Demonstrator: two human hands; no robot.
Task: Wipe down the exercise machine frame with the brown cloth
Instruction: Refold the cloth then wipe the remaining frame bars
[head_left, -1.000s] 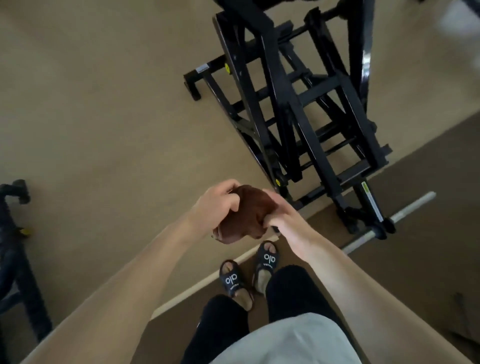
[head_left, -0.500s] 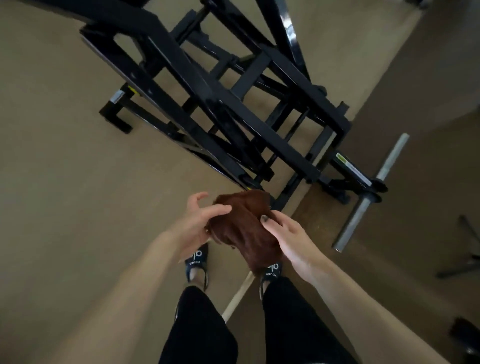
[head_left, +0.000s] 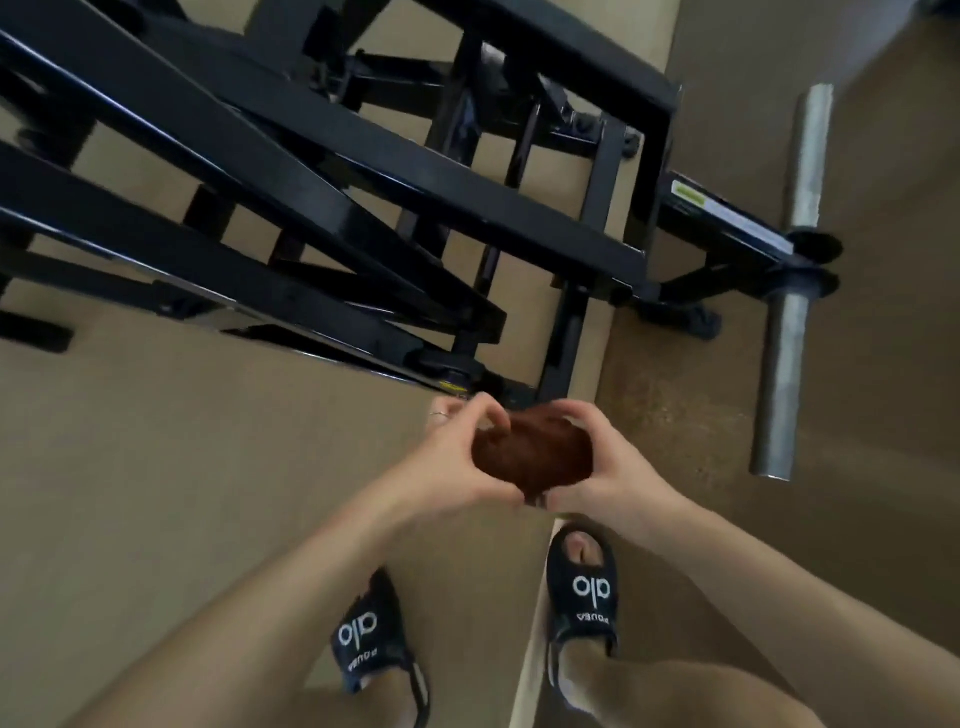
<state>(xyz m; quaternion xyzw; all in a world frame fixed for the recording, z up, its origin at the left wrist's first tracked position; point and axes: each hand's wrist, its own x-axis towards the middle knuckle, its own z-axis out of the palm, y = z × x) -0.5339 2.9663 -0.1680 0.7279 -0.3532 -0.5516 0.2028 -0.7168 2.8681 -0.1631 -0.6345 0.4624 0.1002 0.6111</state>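
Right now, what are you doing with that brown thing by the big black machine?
A person stands over a black exercise machine frame and holds a bunched-up brown cloth between both hands. The left hand and right hand each curl round it. The cloth is not touching the frame yet, so no wiping is under way. A steel bar sticks out on the right.

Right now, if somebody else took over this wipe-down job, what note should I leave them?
Left hand and right hand: both grip the bunched brown cloth, held in the air above the floor.
The black machine frame stands just ahead of the hands; the cloth does not touch it.
Done: cloth gathered up and in hand.
Left: bring the cloth to the frame and wipe its bars; no wiping shows yet.
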